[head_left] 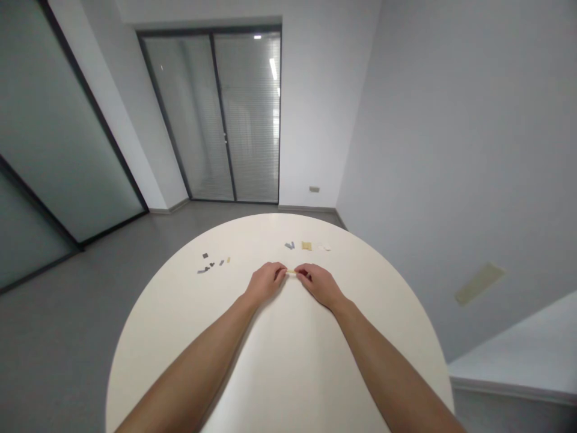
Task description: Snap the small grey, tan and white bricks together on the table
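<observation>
Hands meeting over the middle of a round white surface (279, 373), with a small tan piece (291, 272) pinched between them. The left hand (265, 281) takes the piece at its left end, thumb and forefinger pressed together on it; the right hand (319, 284) takes the right end in the same fingertip pinch, the other fingers curled under. The piece's long axis runs left to right, roughly level, bridging the narrow gap between the 2 grips, so it lies directly ahead of each set of fingertips and equally near both hands. Whether it touches the surface or is lifted just clear of it cannot be told. Both forearms reach forward from the near edge and converge, wrists low, knuckles up, palms turned inward.

Beyond the hands, near the far edge, lie 3 small items in a row: a grey piece (289, 245), a tan plate (306, 245) and a white piece (323, 247). To the left, well apart from the left hand, sits a loose scatter of grey bits (210, 264)
</observation>
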A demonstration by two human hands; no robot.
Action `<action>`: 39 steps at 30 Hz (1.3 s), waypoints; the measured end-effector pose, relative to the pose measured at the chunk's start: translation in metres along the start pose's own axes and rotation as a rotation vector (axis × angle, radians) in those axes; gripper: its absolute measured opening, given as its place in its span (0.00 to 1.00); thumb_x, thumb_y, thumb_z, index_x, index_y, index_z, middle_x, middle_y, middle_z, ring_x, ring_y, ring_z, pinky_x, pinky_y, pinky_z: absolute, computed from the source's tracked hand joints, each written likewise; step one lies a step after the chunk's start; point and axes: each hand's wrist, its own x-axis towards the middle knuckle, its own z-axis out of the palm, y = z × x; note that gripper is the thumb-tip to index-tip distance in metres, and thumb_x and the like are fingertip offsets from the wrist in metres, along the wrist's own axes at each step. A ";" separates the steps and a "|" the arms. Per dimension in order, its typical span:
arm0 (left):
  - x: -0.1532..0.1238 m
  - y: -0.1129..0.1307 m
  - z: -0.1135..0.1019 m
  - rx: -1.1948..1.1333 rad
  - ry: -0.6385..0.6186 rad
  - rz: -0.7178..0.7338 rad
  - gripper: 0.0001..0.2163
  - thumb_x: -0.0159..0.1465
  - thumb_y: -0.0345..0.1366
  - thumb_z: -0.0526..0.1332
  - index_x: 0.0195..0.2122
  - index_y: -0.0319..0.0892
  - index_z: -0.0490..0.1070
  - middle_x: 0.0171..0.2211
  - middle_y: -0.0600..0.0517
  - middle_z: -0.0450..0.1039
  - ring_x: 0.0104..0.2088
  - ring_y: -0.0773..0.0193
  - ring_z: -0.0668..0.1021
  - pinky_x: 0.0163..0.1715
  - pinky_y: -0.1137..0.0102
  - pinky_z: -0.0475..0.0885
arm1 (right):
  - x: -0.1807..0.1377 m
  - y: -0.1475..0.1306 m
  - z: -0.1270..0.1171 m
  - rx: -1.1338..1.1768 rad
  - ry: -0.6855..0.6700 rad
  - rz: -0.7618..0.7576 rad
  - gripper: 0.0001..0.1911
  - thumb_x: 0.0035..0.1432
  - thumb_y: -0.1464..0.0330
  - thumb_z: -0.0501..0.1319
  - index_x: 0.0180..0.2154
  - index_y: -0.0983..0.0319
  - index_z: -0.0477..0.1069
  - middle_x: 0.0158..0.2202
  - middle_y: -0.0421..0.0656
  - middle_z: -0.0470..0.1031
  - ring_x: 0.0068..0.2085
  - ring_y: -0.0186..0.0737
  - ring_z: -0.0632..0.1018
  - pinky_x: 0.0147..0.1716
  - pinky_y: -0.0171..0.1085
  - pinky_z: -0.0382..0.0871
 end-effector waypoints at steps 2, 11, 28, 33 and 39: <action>0.000 0.000 0.000 0.001 0.004 -0.002 0.14 0.69 0.41 0.50 0.42 0.46 0.75 0.41 0.50 0.78 0.43 0.60 0.76 0.41 0.69 0.68 | 0.000 0.000 0.000 0.005 -0.001 -0.001 0.09 0.63 0.68 0.56 0.42 0.59 0.74 0.39 0.43 0.78 0.40 0.38 0.76 0.41 0.36 0.67; -0.001 0.001 -0.002 0.013 0.003 -0.012 0.15 0.69 0.42 0.50 0.42 0.46 0.75 0.40 0.50 0.78 0.42 0.60 0.76 0.40 0.69 0.68 | 0.000 0.001 0.000 0.021 -0.006 0.002 0.09 0.63 0.67 0.57 0.43 0.58 0.74 0.40 0.42 0.78 0.40 0.39 0.76 0.42 0.37 0.66; 0.000 0.003 -0.003 0.011 -0.018 0.006 0.14 0.69 0.41 0.51 0.43 0.46 0.77 0.42 0.50 0.79 0.45 0.59 0.76 0.43 0.68 0.69 | -0.001 0.001 0.001 0.018 0.003 0.022 0.08 0.62 0.67 0.58 0.42 0.59 0.74 0.38 0.42 0.78 0.39 0.38 0.75 0.40 0.36 0.66; -0.001 0.003 -0.001 0.013 -0.010 0.009 0.15 0.69 0.41 0.51 0.44 0.46 0.77 0.42 0.50 0.78 0.45 0.59 0.76 0.43 0.68 0.69 | -0.002 0.000 0.000 0.028 0.001 0.029 0.08 0.63 0.67 0.58 0.42 0.59 0.74 0.38 0.42 0.78 0.39 0.38 0.75 0.40 0.36 0.66; -0.001 0.006 -0.003 0.014 -0.016 0.002 0.14 0.69 0.40 0.51 0.44 0.46 0.77 0.43 0.49 0.79 0.45 0.59 0.75 0.43 0.68 0.69 | -0.002 0.000 -0.002 0.015 -0.004 0.035 0.09 0.63 0.67 0.57 0.42 0.59 0.74 0.39 0.43 0.78 0.39 0.39 0.75 0.40 0.37 0.66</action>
